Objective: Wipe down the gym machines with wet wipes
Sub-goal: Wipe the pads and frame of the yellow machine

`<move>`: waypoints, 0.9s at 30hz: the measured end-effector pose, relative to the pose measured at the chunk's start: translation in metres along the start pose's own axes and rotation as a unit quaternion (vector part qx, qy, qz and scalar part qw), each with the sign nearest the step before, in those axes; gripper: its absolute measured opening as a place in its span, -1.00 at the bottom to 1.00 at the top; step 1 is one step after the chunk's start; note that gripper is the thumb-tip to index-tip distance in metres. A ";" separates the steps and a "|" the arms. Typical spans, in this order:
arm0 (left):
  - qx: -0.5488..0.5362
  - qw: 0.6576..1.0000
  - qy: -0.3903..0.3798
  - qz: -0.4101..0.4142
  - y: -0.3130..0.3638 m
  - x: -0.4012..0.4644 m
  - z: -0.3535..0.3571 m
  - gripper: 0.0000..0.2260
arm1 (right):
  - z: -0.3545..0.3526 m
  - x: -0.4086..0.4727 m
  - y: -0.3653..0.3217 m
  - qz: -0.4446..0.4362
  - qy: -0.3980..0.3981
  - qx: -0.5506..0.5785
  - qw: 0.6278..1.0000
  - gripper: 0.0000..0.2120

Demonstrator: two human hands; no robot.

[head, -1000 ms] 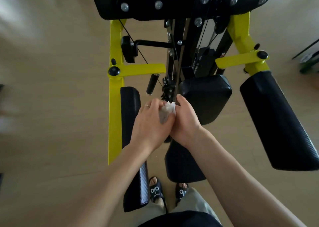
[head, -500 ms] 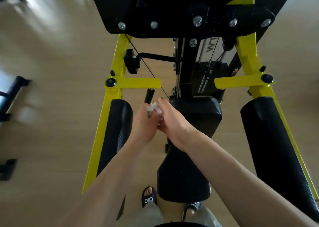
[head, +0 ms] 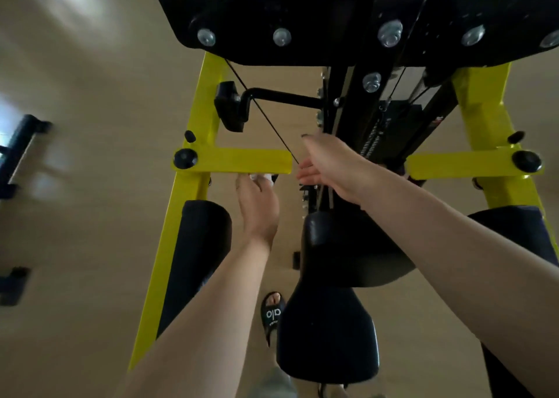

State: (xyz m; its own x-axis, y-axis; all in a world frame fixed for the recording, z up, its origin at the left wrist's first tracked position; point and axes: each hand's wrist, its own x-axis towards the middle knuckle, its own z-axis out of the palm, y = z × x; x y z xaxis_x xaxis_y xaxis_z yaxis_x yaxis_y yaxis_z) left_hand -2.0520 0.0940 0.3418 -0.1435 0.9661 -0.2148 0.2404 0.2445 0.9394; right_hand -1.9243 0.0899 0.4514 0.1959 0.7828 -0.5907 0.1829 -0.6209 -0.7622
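Note:
A yellow and black gym machine [head: 181, 216] fills the view, with black pads and a central cable column. My left hand [head: 257, 199] holds a small white wet wipe [head: 262, 176] just under the left yellow crossbar [head: 242, 161]. My right hand [head: 329, 164] reaches forward beside the black cable [head: 263, 116] and the central column, fingers extended and holding nothing that I can see. Most of the wipe is hidden by my left fingers.
A black seat pad [head: 329, 331] lies below my right forearm. Black arm pads sit at the left [head: 199, 246] and the right [head: 514, 222]. My sandalled foot [head: 272, 313] stands on the beige floor. Dark equipment [head: 18, 155] shows at the far left.
My hands have separated: the left hand took the wipe up to the left yellow crossbar, and the right hand reached forward to the central column. The camera moved closer to the machine.

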 end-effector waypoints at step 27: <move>-0.038 0.995 -0.003 0.088 -0.049 0.054 0.038 -0.79 | 0.056 0.093 0.013 -0.100 -0.020 -0.444 0.890 -0.43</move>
State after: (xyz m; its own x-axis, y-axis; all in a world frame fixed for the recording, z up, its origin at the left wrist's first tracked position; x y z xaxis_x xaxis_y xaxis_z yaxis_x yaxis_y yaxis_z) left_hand -2.0348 0.1376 0.2739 -0.1002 0.9938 -0.0474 0.1871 0.0656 0.9802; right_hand -1.9574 0.1567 0.3718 0.0421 0.8713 -0.4890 0.9029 -0.2427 -0.3547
